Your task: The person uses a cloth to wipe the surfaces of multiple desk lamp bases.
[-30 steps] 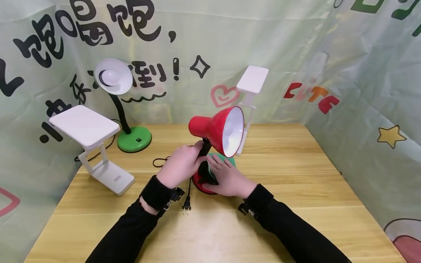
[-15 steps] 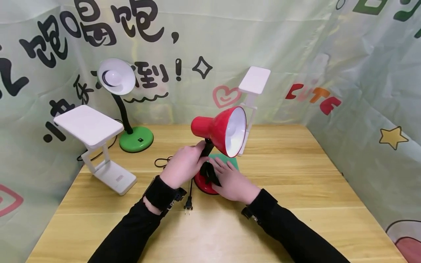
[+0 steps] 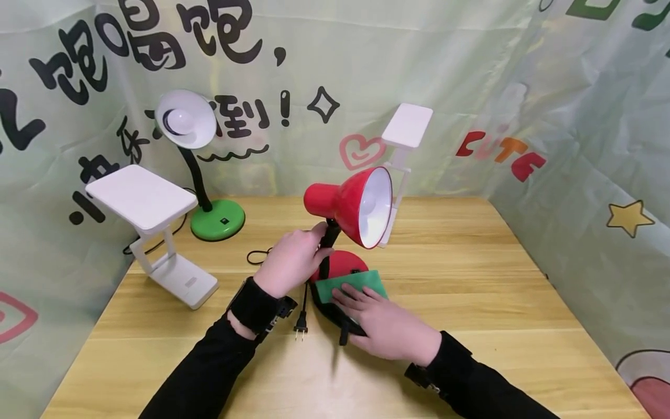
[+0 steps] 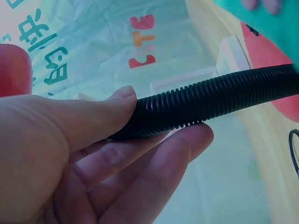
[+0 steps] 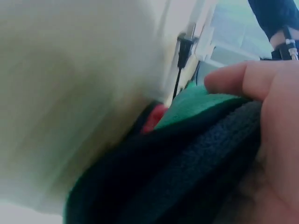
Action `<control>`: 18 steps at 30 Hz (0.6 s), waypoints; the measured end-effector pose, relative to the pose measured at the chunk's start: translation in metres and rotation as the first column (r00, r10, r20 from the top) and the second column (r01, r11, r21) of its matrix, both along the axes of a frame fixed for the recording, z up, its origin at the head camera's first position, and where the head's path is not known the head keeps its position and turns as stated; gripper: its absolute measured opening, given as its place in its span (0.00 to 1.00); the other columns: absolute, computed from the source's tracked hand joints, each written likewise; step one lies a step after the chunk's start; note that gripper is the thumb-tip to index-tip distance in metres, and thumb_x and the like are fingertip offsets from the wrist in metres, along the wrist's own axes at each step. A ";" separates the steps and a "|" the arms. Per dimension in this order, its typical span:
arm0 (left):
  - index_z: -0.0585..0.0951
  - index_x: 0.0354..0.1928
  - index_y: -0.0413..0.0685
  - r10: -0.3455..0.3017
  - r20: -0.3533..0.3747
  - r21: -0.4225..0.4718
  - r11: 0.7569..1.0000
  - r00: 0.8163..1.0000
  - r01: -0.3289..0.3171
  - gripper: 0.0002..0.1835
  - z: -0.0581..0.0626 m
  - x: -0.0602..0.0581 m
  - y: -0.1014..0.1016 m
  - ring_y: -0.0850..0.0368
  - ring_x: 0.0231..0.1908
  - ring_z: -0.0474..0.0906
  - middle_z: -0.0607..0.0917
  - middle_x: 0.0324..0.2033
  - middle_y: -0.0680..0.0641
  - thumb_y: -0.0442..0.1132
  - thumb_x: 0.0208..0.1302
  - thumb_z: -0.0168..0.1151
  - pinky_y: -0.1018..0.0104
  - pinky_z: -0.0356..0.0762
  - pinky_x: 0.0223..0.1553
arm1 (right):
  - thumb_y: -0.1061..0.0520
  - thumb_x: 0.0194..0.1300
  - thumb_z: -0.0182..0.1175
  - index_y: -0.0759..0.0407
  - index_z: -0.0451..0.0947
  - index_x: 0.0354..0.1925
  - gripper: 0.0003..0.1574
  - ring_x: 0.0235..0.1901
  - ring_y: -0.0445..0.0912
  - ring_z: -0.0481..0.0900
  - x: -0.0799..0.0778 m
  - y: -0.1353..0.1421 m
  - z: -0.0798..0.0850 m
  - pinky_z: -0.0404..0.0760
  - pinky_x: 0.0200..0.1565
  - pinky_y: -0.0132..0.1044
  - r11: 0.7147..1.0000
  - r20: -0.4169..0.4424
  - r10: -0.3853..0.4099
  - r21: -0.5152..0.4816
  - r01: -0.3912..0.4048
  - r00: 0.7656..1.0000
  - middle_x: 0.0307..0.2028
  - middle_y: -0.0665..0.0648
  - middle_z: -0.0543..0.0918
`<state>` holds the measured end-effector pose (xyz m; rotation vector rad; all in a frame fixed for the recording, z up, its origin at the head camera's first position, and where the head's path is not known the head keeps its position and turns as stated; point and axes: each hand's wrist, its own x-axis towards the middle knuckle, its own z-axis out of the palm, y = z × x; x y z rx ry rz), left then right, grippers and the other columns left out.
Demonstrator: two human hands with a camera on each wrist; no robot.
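The left hand (image 3: 293, 260) grips the black ribbed gooseneck (image 4: 201, 102) of a red desk lamp (image 3: 349, 205) just below its shade. The thumb lies on one side of the neck and the fingers on the other. My right hand (image 3: 384, 326) holds a green cloth (image 3: 353, 284) with a dark underside (image 5: 187, 172), its fingers spread over the green top. The cloth covers the front of the lamp's round red base (image 3: 342, 263) and sticks out past the near edge, where a short black tab hangs down. What the right fingertips touch beneath the cloth is hidden.
The lamp's two-pin plug (image 3: 300, 324) lies left of the base. A white folding lamp (image 3: 141, 198) stands at the left, with a green-based lamp (image 3: 217, 221) behind it. Another white lamp (image 3: 407, 126) stands behind the red shade. Printed fabric (image 3: 445, 70) encloses the wooden table (image 3: 471, 262).
The right hand has drawn the cloth toward the near side and slightly right, uncovering the back of the red base. The left hand keeps its grip on the neck, nearly still.
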<state>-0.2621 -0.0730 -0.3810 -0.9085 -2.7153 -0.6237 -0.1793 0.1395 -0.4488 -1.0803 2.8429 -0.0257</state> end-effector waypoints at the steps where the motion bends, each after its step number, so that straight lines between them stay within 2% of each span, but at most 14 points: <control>1: 0.73 0.44 0.49 -0.003 0.001 -0.002 1.000 1.000 0.003 0.12 0.000 0.000 0.000 0.62 0.16 0.71 0.73 0.15 0.53 0.43 0.66 0.65 0.68 0.67 0.22 | 0.38 0.72 0.48 0.53 0.59 0.74 0.40 0.78 0.50 0.51 0.000 -0.003 0.001 0.56 0.74 0.53 1.000 0.006 0.014 0.001 -0.014 1.000 0.77 0.51 0.56; 9: 0.74 0.43 0.50 -0.025 0.028 -0.001 1.000 0.999 0.025 0.11 0.003 0.000 -0.002 0.63 0.16 0.72 0.74 0.16 0.55 0.44 0.67 0.65 0.69 0.69 0.23 | 0.40 0.72 0.50 0.54 0.56 0.75 0.41 0.78 0.53 0.51 -0.011 -0.033 -0.009 0.57 0.74 0.53 0.997 -0.072 0.070 -0.008 -0.071 0.995 0.77 0.53 0.56; 13: 0.74 0.43 0.50 -0.026 0.023 -0.009 1.000 0.999 0.026 0.11 0.002 0.000 -0.002 0.64 0.17 0.72 0.74 0.16 0.55 0.44 0.67 0.64 0.69 0.69 0.23 | 0.40 0.71 0.52 0.54 0.57 0.75 0.41 0.78 0.52 0.51 -0.010 -0.036 -0.011 0.57 0.74 0.52 0.997 -0.091 0.074 -0.002 -0.074 0.993 0.77 0.52 0.57; 16: 0.73 0.43 0.50 -0.024 0.027 -0.009 1.000 0.999 0.024 0.10 0.002 0.000 -0.002 0.64 0.15 0.71 0.74 0.16 0.55 0.44 0.67 0.64 0.69 0.69 0.23 | 0.42 0.70 0.53 0.52 0.60 0.74 0.39 0.77 0.50 0.53 -0.006 -0.027 -0.009 0.58 0.73 0.53 0.997 -0.056 0.065 -0.042 -0.067 0.996 0.76 0.50 0.59; 18: 0.73 0.43 0.50 -0.023 0.027 -0.011 1.000 0.999 0.023 0.11 0.002 0.000 -0.002 0.63 0.15 0.71 0.74 0.15 0.54 0.44 0.67 0.64 0.69 0.68 0.22 | 0.44 0.70 0.53 0.51 0.63 0.72 0.36 0.77 0.48 0.54 -0.004 -0.018 -0.006 0.59 0.73 0.55 0.994 0.006 0.052 -0.095 -0.052 0.999 0.75 0.50 0.61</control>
